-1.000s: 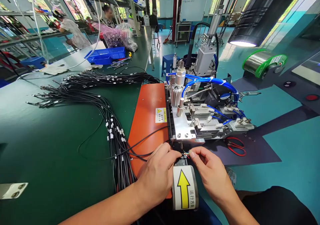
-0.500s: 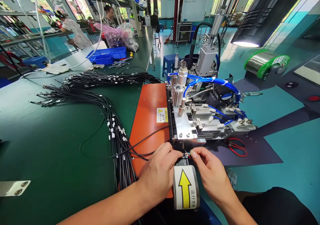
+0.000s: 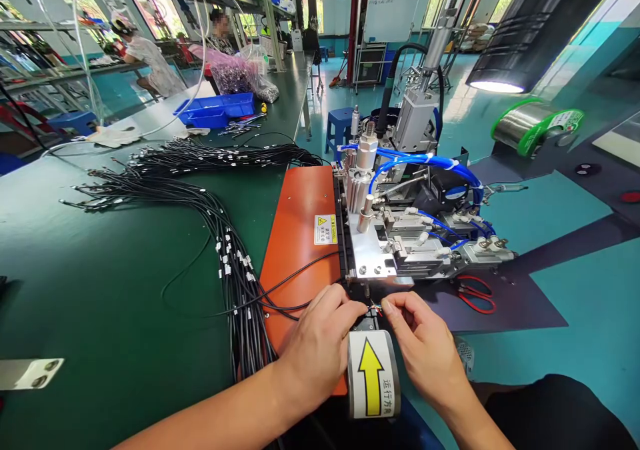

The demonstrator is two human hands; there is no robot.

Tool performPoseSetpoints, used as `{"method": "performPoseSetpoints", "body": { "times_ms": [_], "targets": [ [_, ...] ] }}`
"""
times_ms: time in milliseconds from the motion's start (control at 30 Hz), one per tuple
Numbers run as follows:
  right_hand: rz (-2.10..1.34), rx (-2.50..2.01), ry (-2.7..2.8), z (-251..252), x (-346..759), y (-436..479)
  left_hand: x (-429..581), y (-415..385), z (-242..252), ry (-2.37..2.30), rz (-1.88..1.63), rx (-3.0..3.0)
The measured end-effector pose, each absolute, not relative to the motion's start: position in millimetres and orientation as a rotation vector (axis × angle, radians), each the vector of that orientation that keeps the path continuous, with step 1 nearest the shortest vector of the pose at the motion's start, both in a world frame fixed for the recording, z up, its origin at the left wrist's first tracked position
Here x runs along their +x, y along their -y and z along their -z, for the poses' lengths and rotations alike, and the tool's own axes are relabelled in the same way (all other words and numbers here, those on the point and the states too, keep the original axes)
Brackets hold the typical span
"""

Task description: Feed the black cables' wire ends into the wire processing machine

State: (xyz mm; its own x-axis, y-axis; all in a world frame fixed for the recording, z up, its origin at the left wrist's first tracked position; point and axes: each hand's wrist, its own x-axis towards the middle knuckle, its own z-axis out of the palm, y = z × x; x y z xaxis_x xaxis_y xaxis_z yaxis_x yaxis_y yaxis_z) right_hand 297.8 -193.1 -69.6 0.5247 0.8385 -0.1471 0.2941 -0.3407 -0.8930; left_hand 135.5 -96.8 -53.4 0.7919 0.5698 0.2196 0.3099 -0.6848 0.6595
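My left hand [image 3: 323, 337] is closed at the end of a black cable, over the right edge of the orange plate [image 3: 305, 217]. Close to its fingertips, my right hand [image 3: 420, 337] pinches the thin coloured wires [image 3: 376, 308] that come out of the cable end. Both hands are just in front of the metal machine [image 3: 370, 250] with blue air tubes. Below the fingers is a rounded cover with a yellow arrow [image 3: 371, 377]. A thick bundle of black cables [image 3: 240, 283] with white tags lies left of my left hand.
Red-handled scissors [image 3: 477, 295] lie right of the machine. A solder spool [image 3: 537, 127] and a black lamp [image 3: 530, 37] are at the upper right. Blue trays [image 3: 220, 109] stand at the back of the green table [image 3: 125, 317]. Two people are in the left background.
The view has shifted very slightly. Both hands keep nearly the same pose at the coloured wires.
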Motion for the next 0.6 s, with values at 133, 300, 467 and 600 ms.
{"method": "performPoseSetpoints", "body": {
  "times_ms": [133, 300, 467, 600],
  "targets": [
    [-0.834, -1.863, 0.893, 69.4, 298.3, 193.1, 136.8, 96.7, 53.5, -0.650, -0.548, 2.373],
    [-0.970, -1.791, 0.828, 68.1, 299.4, 192.8, 137.3, 96.4, 54.8, -0.645, -0.565, 2.364],
    [-0.984, -1.806, 0.788, 65.5, 295.3, 190.7, 135.3, 96.6, 54.4, -0.643, -0.553, 2.369],
    [-0.981, -1.815, 0.798, 68.4, 290.4, 190.8, 135.8, 95.4, 53.3, -0.642, -0.553, 2.369]
  ]
}}
